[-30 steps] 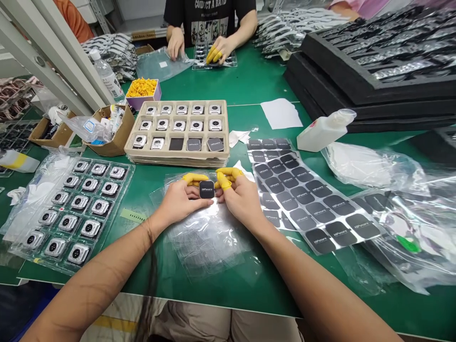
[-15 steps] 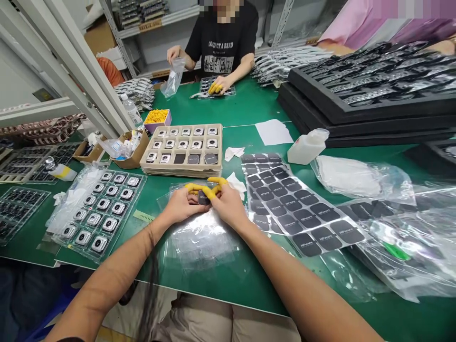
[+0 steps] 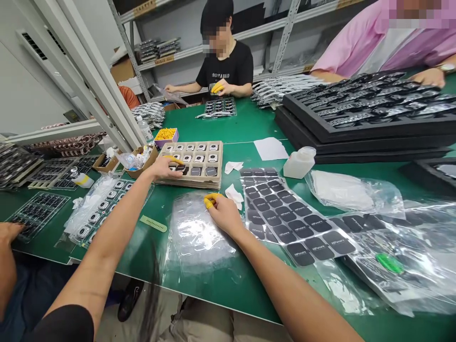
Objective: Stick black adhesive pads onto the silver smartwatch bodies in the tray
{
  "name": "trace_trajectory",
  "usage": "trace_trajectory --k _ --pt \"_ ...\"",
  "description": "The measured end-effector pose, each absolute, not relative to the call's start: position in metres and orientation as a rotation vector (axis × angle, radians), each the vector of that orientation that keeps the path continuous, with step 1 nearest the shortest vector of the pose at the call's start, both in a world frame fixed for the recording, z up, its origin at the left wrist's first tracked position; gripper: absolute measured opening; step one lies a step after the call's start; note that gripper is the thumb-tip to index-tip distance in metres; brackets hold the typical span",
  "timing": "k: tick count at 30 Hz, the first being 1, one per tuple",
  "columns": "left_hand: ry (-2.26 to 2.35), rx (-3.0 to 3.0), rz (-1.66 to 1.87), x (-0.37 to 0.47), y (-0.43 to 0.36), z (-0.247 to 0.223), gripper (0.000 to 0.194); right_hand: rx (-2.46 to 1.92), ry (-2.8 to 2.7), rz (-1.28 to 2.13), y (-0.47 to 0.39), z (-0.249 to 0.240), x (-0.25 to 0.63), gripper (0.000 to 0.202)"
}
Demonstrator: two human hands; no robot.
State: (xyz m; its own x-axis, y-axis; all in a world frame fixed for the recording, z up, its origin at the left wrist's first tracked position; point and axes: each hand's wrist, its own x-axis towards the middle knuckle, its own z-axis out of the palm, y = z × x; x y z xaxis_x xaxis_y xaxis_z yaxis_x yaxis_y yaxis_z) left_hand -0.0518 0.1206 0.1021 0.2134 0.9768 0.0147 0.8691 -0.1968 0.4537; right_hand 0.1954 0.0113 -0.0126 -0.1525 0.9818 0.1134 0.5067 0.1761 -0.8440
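My left hand (image 3: 164, 168) reaches over the left part of the beige tray (image 3: 221, 164), its thumb and a yellow-covered finger closed around a dark square piece (image 3: 183, 169) at a front-row slot. Square watch-like units fill the back rows, with dark square pieces in front. My right hand (image 3: 225, 214), also with yellow finger covers, rests at the upper right edge of the clear plastic sleeves (image 3: 199, 237). Its fingers are curled together, and whatever they pinch, if anything, is hidden. Sheets of dark square stickers (image 3: 299, 227) lie to its right.
A white bottle (image 3: 299, 162) and crumpled tissue (image 3: 234, 195) stand or lie nearby. Black foam trays (image 3: 302, 128) are stacked back right. A green strip (image 3: 154, 223) and clear tray of units (image 3: 103, 205) lie left. A person in black (image 3: 228, 61) sits opposite; another hand (image 3: 10, 232) shows far left.
My hands have separated. The left moved up and left to the beige tray with the dark piece; the right stayed near the sleeves. The view tilted up, and a hand appeared far left.
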Motion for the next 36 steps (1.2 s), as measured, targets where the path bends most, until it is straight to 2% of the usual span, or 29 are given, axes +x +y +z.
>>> trace_trajectory --k 3,7,12,16,19,21,23,26,32,34,36 --pt "1.694 2.222 0.166 -0.064 0.142 0.111 0.057 -1.409 -1.797 0.861 0.011 -0.012 0.197 0.019" --pt "1.746 2.434 -0.215 -0.071 0.149 0.117 0.041 -1.386 -1.813 0.856 0.012 -0.013 0.197 0.019" --pt "1.785 2.395 -0.285 -0.065 0.151 0.125 0.031 -1.363 -1.778 0.857 0.012 -0.016 0.196 0.015" --pt "1.860 2.401 -0.124 -0.049 0.121 0.121 0.018 -1.335 -1.708 0.847 0.010 -0.014 0.196 0.022" --pt "1.890 2.375 0.204 -0.023 0.074 0.091 0.016 -1.330 -1.607 0.795 0.009 -0.008 0.197 0.032" --pt "1.600 2.045 0.706 -0.001 0.042 0.059 0.031 -1.309 -1.536 0.806 0.009 -0.005 0.197 0.035" --pt "1.305 1.712 0.892 0.018 0.019 0.029 0.039 -1.266 -1.508 0.859 0.010 -0.004 0.198 0.036" --pt "1.174 1.437 0.889 0.032 0.007 0.002 0.046 -1.236 -1.582 0.858 0.010 -0.007 0.199 0.030" --pt "1.212 1.319 0.882 0.029 0.010 0.000 0.063 -1.181 -1.577 0.666 0.007 -0.011 0.197 0.013" --pt "1.190 1.266 0.900 0.028 0.010 -0.001 0.067 -1.157 -1.568 0.744 0.007 -0.004 0.202 0.011" --pt "1.159 1.193 0.926 0.028 0.010 -0.001 0.067 -1.121 -1.654 1.015 0.007 0.005 0.211 0.013"
